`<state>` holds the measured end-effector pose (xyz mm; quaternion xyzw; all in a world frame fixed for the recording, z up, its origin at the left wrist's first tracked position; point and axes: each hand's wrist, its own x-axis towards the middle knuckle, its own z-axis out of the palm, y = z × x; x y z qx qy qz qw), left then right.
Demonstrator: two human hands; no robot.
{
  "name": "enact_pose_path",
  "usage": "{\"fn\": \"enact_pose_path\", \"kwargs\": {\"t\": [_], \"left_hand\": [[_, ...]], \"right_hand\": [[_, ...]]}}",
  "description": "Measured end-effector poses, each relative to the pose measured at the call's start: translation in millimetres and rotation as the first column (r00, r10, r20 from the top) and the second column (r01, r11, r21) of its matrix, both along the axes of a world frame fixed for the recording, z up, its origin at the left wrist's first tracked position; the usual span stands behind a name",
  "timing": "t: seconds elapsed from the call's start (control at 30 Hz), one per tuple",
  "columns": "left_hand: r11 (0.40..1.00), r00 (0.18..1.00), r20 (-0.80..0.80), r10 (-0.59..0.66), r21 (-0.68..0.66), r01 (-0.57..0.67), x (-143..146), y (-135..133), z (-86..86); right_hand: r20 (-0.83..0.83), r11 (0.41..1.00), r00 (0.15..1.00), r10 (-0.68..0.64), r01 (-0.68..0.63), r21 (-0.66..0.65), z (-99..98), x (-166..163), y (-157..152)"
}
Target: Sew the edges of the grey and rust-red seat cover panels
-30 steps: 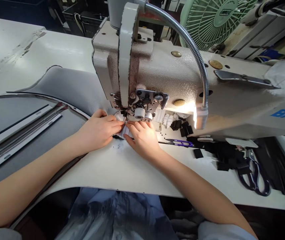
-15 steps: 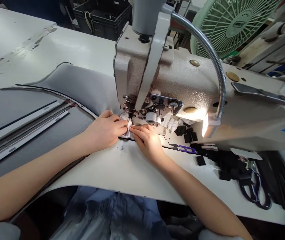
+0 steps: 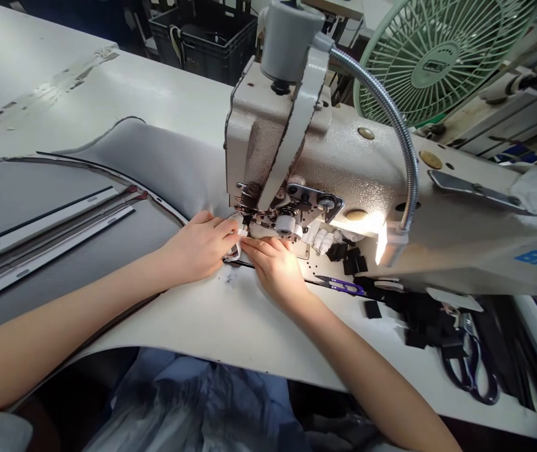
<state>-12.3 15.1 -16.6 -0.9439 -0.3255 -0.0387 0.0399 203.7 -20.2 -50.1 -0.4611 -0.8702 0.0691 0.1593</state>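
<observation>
My left hand (image 3: 203, 246) is closed, fingertips pinched on a small white fabric strip (image 3: 234, 252) below the sewing machine's needle area. Opposite it, my right hand (image 3: 276, 267) has its fingers pressed together, their tips at the strip's right side; its thumb is mostly hidden. A grey fabric panel (image 3: 169, 147) with white edge strips spreads left of the sewing machine (image 3: 268, 138), partly beneath my left hand and forearm. The fingers cover much of the white strip, and the needle tip cannot be made out.
Purple thread snips (image 3: 344, 285) lie right of my right hand, near black fabric pieces (image 3: 372, 309). Large scissors (image 3: 473, 370) rest farther right on the white table (image 3: 231, 326). A green fan (image 3: 438, 66) and a dark crate (image 3: 207, 47) stand behind the machine.
The fingertips of both hands have drawn slightly closer together, and less of the white strip's upper part shows between them. The whole view has shifted a little.
</observation>
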Motion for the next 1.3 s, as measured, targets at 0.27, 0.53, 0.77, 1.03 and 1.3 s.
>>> {"fn": "enact_pose_path", "kwargs": {"t": [0.27, 0.53, 0.77, 1.03, 1.3], "left_hand": [[1.000, 0.999, 0.038, -0.013, -0.020, 0.014, 2, 5, -5.2], [1.000, 0.999, 0.050, -0.003, -0.014, 0.003, 10, 20, -7.1], [1.000, 0.997, 0.075, 0.003, -0.014, -0.002, 8, 19, -8.8], [1.000, 0.996, 0.086, 0.001, 0.011, -0.002, 9, 23, -5.9], [0.994, 0.995, 0.089, -0.054, 0.101, 0.045, 2, 10, -9.4]], "right_hand": [[0.088, 0.998, 0.996, -0.030, 0.025, 0.057, -2.2, -3, 4], [0.095, 0.996, 0.992, -0.087, 0.083, 0.045, 4.9, -4, 12], [0.095, 0.995, 0.991, -0.098, 0.096, 0.026, 5.1, -4, 11], [0.133, 0.988, 0.979, -0.155, 0.157, -0.007, 7.4, -10, 11], [0.159, 0.992, 0.979, -0.125, 0.127, 0.000, 4.7, -12, 3]]}}
